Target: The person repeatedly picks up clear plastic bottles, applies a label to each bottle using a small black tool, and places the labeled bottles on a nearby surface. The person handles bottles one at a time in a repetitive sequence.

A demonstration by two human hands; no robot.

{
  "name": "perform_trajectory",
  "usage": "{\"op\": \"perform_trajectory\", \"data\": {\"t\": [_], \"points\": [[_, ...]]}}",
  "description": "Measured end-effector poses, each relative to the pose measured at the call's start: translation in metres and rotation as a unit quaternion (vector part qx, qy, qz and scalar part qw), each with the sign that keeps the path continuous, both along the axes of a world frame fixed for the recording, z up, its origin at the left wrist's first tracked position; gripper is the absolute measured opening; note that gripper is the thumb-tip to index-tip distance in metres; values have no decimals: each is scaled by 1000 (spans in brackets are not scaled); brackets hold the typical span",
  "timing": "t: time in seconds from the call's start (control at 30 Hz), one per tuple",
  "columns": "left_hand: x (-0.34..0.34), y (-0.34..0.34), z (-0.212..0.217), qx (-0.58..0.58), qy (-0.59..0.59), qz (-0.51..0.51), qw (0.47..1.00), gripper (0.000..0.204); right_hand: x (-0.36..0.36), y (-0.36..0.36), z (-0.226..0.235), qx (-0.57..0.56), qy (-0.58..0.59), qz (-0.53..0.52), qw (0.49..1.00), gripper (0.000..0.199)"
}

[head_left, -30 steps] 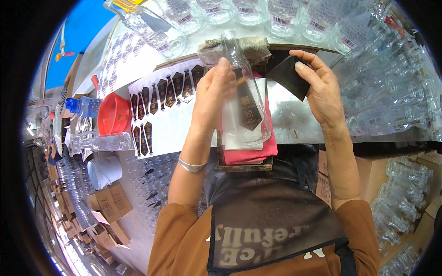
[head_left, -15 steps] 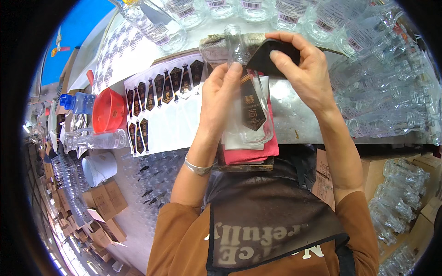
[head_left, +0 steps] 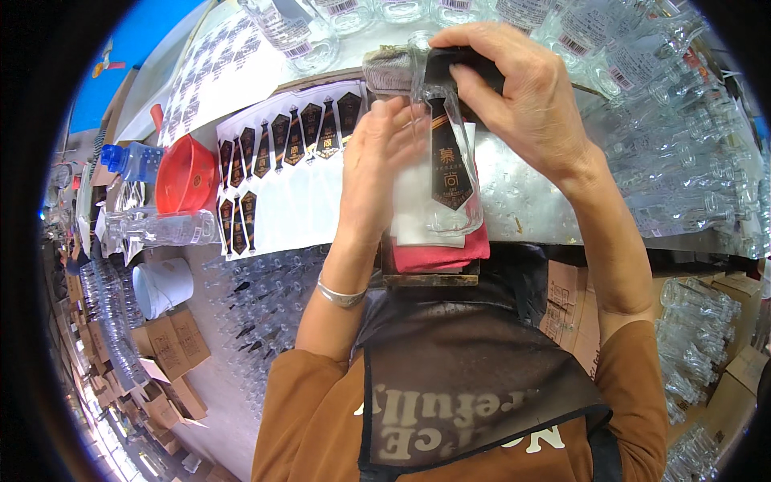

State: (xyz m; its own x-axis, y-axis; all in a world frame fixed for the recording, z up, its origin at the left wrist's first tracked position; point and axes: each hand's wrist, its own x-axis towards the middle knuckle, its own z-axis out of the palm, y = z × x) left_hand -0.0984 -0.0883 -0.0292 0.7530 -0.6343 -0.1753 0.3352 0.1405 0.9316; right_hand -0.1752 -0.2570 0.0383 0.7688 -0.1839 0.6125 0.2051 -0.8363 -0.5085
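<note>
A clear glass bottle (head_left: 470, 210) lies on a white-and-red cloth pad, its neck pointing away from me. Along its upper face runs a black tie-shaped label (head_left: 451, 165) with gold print. Pinched in my right hand (head_left: 522, 96) is a flat black scraper (head_left: 462, 66), pressed against the bottle near the narrow end of the label. My left hand (head_left: 373, 157) is beside the bottle's left side, fingers stretched out and slightly blurred, holding nothing. A sheet of tie-shaped labels (head_left: 293, 185) lies left of that hand, part of its backing bare.
Labelled glass bottles (head_left: 297, 36) stand along the far side; many more lie stacked at right (head_left: 658, 161). A rolled grey cloth (head_left: 388, 71) rests behind the pad. At left are a red bowl (head_left: 186, 175), a blue-capped bottle (head_left: 132, 162) and a white bucket (head_left: 163, 287).
My left hand has let go of the bottle and moved slightly left. The scraper in my right hand has come left and down onto the bottle, over the label's narrow end.
</note>
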Motion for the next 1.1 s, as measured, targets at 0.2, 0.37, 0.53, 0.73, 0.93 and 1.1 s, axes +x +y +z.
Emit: {"op": "perform_trajectory", "data": {"t": [0.2, 0.37, 0.53, 0.73, 0.93, 1.1], "points": [[-4, 51, -9, 26, -93, 9, 995, 63, -48, 43, -11, -52, 79, 205, 974, 35], [-21, 57, -10, 54, -365, -123, 921, 114, -25, 12, -7, -32, 65, 73, 995, 24], [-34, 49, -14, 107, -476, -107, 867, 118, -43, 20, -18, -7, 5, 128, 992, 27], [-39, 49, -17, 102, -477, -95, 868, 118, -45, 7, -15, 19, 61, 65, 996, 21], [-34, 50, -28, 87, -467, -101, 874, 117, -87, 24, -39, 102, 60, 181, 976, 27], [-39, 52, -25, 92, -466, -86, 876, 114, -103, 33, -26, 117, 31, 95, 988, 30]]}}
